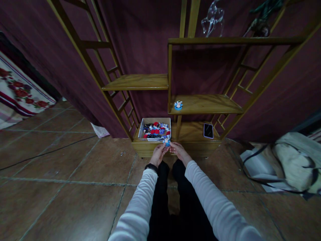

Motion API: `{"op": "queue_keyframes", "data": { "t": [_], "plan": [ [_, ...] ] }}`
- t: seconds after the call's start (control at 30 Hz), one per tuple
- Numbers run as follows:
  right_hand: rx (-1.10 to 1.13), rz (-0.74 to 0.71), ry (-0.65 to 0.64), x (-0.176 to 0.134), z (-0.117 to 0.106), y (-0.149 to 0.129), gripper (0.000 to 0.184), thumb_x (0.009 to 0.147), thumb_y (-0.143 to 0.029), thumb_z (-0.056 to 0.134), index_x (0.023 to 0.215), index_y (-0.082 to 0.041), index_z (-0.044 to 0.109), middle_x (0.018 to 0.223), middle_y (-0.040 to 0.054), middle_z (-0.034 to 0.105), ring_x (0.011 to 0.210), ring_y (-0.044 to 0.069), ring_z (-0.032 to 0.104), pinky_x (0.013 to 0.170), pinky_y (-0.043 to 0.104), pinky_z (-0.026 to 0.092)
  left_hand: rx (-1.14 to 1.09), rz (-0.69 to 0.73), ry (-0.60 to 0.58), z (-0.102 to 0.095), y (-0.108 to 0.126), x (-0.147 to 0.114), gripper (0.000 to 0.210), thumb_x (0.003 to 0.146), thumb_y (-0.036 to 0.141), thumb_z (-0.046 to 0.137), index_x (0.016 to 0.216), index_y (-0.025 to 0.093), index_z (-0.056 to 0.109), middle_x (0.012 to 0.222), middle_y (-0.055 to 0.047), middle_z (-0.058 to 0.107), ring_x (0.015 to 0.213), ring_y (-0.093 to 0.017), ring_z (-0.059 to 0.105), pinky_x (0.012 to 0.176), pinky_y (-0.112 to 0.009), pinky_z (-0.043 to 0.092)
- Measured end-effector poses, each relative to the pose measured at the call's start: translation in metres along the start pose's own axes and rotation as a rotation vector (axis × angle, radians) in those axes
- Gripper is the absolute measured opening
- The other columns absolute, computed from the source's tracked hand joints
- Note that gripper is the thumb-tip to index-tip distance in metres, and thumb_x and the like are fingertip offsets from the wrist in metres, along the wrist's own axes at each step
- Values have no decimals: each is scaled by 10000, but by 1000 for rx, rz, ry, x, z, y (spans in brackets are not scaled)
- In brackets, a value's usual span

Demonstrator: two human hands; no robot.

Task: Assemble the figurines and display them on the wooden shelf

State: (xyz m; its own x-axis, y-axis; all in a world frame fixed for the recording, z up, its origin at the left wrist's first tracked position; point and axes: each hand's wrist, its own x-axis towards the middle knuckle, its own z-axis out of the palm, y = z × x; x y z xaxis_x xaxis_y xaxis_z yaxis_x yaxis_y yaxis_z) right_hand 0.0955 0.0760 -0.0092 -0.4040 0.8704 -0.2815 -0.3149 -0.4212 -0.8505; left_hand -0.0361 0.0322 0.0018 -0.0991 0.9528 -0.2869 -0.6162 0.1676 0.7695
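Note:
A small blue and white figurine [166,142] is held between the fingertips of my left hand [158,154] and my right hand [178,150], just in front of the shelf unit's low base. Right behind it sits an open cardboard box [141,129] full of small figurines in red, black, white and blue. On the middle shelf to the right stands another figurine [178,105], with a blue round base and a white upper part. Fine details of the held figurine are too small to make out.
The wooden shelf unit [205,103] stands against a dark red curtain. A phone [208,131] lies on its lower right board. A glass horse [213,18] and a dark green statuette [263,20] occupy the top shelf. Bags [288,160] rest on the right floor; a cable [50,154] crosses the left.

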Motion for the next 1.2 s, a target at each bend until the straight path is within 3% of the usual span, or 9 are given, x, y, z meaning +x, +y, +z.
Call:
{"op": "queue_keyframes", "data": {
  "t": [0.17, 0.5, 0.8, 1.2],
  "plan": [
    [17, 0, 14, 1, -1, 0, 298, 598, -395, 736, 787, -187, 637, 683, 14, 665, 596, 108, 592, 618, 242, 468, 0, 53, 9, -1, -3, 0, 204, 643, 184, 739, 787, 118, 611, 748, -53, 672, 697, -108, 627, 747, -241, 491],
    [30, -21, 38, 0, 0, 1, 308, 571, -268, 734, 854, -195, 638, 766, 16, 688, 665, 129, 626, 713, 284, 486, 58, 136, -9, -1, -6, 2, 441, 490, 106, 785, 895, 141, 613, 864, -47, 670, 740, -119, 607, 715, -235, 444],
    [32, -96, 13, -7, 4, -4, 366, 538, -248, 727, 891, -204, 644, 897, 31, 689, 817, 168, 635, 785, 307, 475, 45, 139, -21, -1, -5, 0, 529, 516, 54, 725, 1023, 170, 625, 994, -67, 658, 781, -132, 602, 719, -238, 439],
    [46, -99, 16, -9, 5, -5, 313, 515, -201, 717, 822, -207, 657, 857, 16, 693, 844, 185, 630, 833, 351, 466, 58, 154, 2, -1, -4, 0, 423, 546, 49, 686, 954, 159, 668, 1020, -87, 662, 861, -162, 600, 734, -248, 436]
  ]
}}
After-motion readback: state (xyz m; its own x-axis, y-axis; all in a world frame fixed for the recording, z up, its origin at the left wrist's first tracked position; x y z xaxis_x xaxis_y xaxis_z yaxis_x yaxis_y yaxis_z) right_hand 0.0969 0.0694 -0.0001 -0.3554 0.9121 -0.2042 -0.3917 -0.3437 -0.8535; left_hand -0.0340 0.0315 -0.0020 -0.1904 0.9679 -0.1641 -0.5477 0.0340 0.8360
